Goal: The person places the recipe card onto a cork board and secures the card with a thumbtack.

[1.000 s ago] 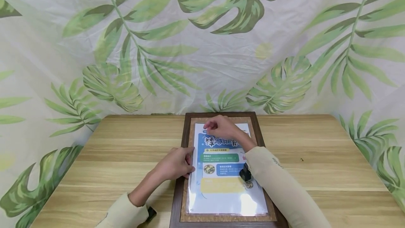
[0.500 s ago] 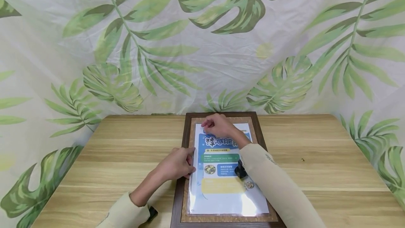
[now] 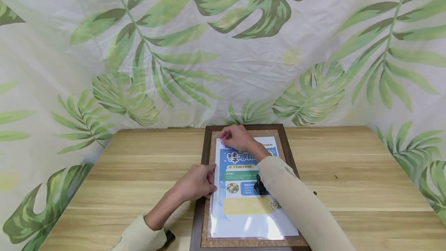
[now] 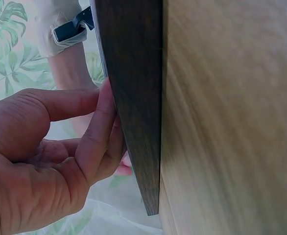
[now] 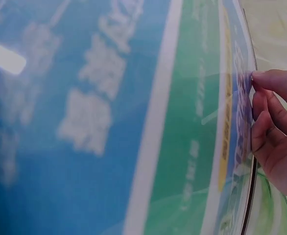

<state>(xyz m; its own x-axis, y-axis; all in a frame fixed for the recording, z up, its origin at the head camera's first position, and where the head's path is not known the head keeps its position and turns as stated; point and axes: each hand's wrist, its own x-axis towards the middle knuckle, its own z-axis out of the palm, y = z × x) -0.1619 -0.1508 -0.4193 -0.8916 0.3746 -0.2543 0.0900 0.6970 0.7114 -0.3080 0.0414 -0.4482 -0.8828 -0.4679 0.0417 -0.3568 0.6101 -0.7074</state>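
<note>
A laminated sheet (image 3: pixel 249 222) with blue, green and yellow print lies on a cork board (image 3: pixel 258 242) with a dark wooden frame (image 3: pixel 197 220). My left hand (image 3: pixel 195 183) rests at the sheet's left edge, its thumb and index fingertips touching it and set apart. In the left wrist view, its fingers reach over the frame's side. My right hand (image 3: pixel 238 138) is at the sheet's top left corner. Its thumb and curled fingers pinch a tiny shiny thumbtack (image 5: pixel 252 77) against the sheet, mostly hidden by the fingers.
The board lies on a wooden table (image 3: pixel 146 154), its far end near a leaf-print cloth (image 3: pixel 244 69). Two tiny metallic bits, one brassy (image 3: pixel 335 176) and one dark (image 3: pixel 315 193), lie right of the board. Black wrist cameras sit at both cuffs.
My right hand has shifted left and slightly away to the sheet's top left corner. The moving sleeve has uncovered a second small bit on the table. My left hand stays in place.
</note>
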